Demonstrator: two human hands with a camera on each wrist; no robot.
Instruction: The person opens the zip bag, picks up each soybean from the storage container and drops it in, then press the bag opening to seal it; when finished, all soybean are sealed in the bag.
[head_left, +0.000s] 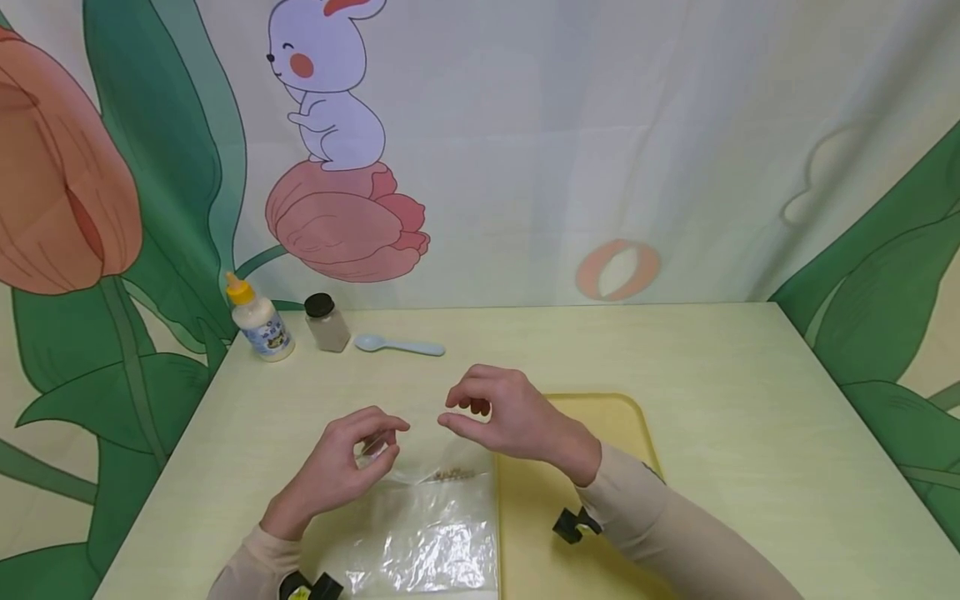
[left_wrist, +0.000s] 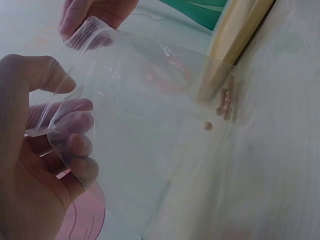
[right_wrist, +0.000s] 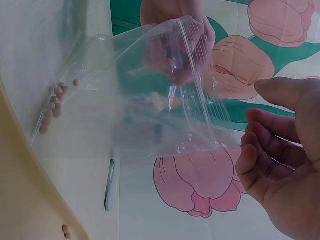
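My left hand (head_left: 337, 462) grips a clear zip bag (left_wrist: 140, 115) near its mouth, the thumb on one side of the film and the curled fingers on the other. Several small tan balls (right_wrist: 54, 107) are gathered along the bag's bottom edge, clearest in the two wrist views. In the head view the transparent bag is hard to make out between the hands. My right hand (head_left: 517, 417) is beside the bag's zip end. Its thumb and loosely bent fingers (right_wrist: 272, 127) are apart, with nothing seen between them in the right wrist view.
A yellow tray (head_left: 615, 408) lies under my right forearm, with a few tan balls (right_wrist: 66, 231) in it. Shiny clear plastic (head_left: 427, 542) lies flat left of it. Farther back are a white bottle (head_left: 264, 329) with orange tip, a black-lidded jar (head_left: 328, 329) and a pale blue spoon (head_left: 401, 345).
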